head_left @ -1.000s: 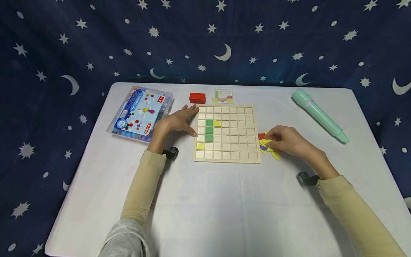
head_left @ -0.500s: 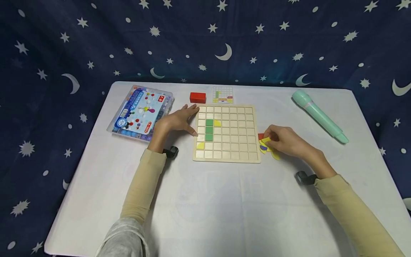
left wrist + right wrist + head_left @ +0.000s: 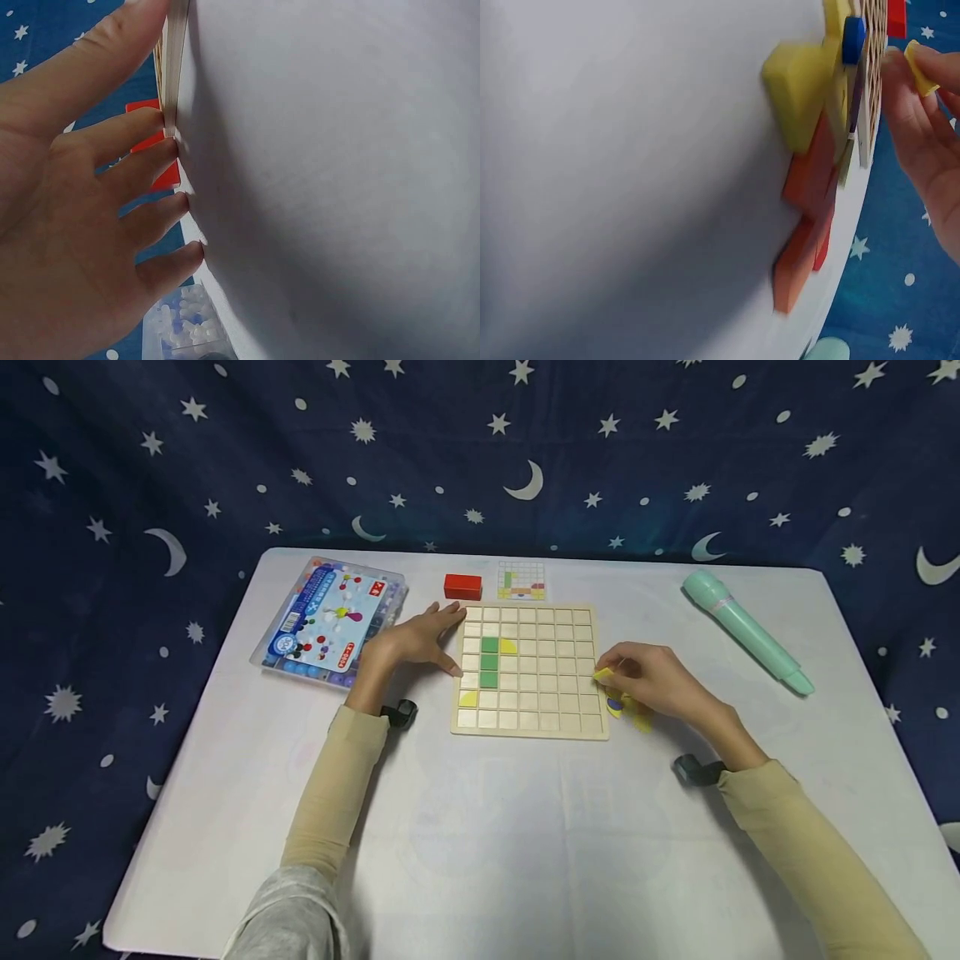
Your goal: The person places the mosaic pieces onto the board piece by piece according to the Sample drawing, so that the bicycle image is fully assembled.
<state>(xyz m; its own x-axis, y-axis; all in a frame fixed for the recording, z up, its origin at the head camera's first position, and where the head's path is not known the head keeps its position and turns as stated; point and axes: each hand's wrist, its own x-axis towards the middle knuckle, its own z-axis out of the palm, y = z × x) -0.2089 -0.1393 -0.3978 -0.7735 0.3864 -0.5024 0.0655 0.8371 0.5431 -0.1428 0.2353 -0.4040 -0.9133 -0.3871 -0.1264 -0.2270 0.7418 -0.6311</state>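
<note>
A wooden grid board lies mid-table, bearing several green squares and, apart from them, a yellow quarter-round piece and another yellow piece. Against the board's left edge rests my left hand, fingers spread; its fingertips touch the rim in the left wrist view. My right hand pinches a small yellow piece between thumb and fingers, over the board's right edge. Under that hand are loose pieces: a yellow block, a blue one and orange ones, partly hidden in the head view.
Behind the board are a red block and a small printed grid card. A clear plastic case of beads sits at the left, close to my left wrist. At the right lies a mint-green microphone-shaped object.
My right hand has lifted a yellow piece from the loose pile and moved left to the board's right edge. The left hand stays in place.
</note>
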